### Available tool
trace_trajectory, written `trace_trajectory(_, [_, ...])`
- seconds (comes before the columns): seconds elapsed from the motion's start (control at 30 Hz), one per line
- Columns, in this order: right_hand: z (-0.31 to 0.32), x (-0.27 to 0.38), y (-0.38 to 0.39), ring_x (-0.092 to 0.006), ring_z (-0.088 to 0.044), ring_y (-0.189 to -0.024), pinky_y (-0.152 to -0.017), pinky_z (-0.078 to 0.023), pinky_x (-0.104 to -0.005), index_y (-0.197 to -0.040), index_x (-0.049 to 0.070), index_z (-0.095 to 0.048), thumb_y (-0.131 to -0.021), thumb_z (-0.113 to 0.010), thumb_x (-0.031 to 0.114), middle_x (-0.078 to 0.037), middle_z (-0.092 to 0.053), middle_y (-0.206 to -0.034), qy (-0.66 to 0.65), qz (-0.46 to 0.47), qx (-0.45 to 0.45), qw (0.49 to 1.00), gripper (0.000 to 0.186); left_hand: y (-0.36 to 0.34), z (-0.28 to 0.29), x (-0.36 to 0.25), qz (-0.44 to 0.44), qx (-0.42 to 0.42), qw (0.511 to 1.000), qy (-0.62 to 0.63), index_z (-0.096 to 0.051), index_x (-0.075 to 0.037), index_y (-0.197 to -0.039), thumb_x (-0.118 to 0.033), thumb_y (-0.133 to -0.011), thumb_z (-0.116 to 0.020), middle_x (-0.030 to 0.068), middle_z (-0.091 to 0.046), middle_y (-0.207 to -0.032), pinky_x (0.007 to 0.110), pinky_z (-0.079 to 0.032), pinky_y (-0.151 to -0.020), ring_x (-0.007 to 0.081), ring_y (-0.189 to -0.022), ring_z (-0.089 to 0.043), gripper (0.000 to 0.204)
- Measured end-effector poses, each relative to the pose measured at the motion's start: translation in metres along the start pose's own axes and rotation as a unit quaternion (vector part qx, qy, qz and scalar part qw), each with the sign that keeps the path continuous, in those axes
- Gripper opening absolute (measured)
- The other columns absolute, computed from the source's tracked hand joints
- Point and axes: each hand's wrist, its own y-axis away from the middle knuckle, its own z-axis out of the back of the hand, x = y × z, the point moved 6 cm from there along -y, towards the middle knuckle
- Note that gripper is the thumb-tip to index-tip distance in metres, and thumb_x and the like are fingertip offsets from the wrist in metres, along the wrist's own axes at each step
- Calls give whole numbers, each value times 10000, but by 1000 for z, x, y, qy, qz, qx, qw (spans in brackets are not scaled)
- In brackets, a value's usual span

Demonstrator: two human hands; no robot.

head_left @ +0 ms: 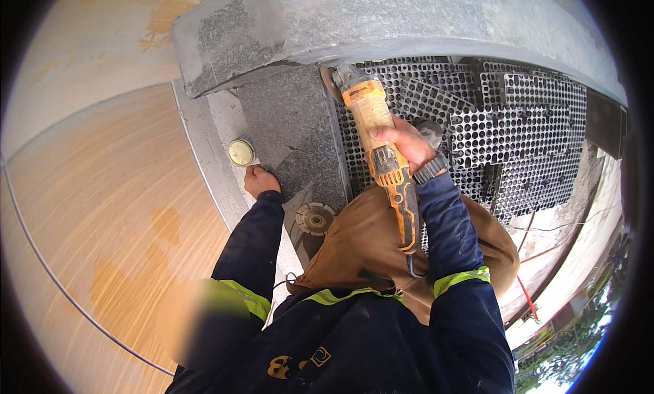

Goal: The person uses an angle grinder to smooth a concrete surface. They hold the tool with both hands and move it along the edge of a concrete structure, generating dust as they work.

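Observation:
My right hand (407,143) is wrapped round the body of a yellow and black angle grinder (379,125). Its disc (331,83) stands beside the top edge of a grey stone slab (276,121), under the overhang of a larger grey block. From the grinder's rear end a cord runs down by my leg. My left hand (261,181) rests on the left side of the slab with its fingers curled in. Right at its fingertips is a small round thing with a pale yellow top (241,152); whether the fingers grip it is unclear. Closer to my knee lies a loose segmented cutting disc (315,219).
Black perforated plastic panels (511,138) are stacked to the right of the slab. A long grey stone block (409,23) crosses the far side. Wood-grained boarding (116,176) covers the left, with a grey cable (61,292) along it. Red rods (527,298) stick out at the right.

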Motion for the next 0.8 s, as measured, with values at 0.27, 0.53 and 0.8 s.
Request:
trace_trajectory(0.27, [-2,0,0,-190,-620,-987,-834,-526,-328,-1382,-29,-461,-868,-699,164,-110,-609,-1163,9,-13,-4,1000,599,-1,-2,4,-9,-10,1000,2,-677,58,-853,-138,-794,-474,271,-689,-805,484,-502,-742,434,-777,-672,288])
trace_trajectory(0.53, [2,-3,16,-196,-599,-1018,-895,-497,-340,-1358,-37,-466,-848,-715,179,-110,-613,-1142,46,12,-41,998,607,-2,-3,7,4,12,1000,-3,-690,52,-871,-145,-793,-477,269,-694,-820,486,-504,-757,433,-799,-676,301])
trace_trajectory(0.8, [-47,20,63,-194,-605,-982,-883,-511,-339,-1315,-20,-472,-725,-798,213,-100,-623,-1104,398,60,-176,899,713,-3,-5,8,29,42,999,5,-689,46,-879,-150,-808,-478,263,-694,-829,481,-503,-772,435,-810,-670,297])
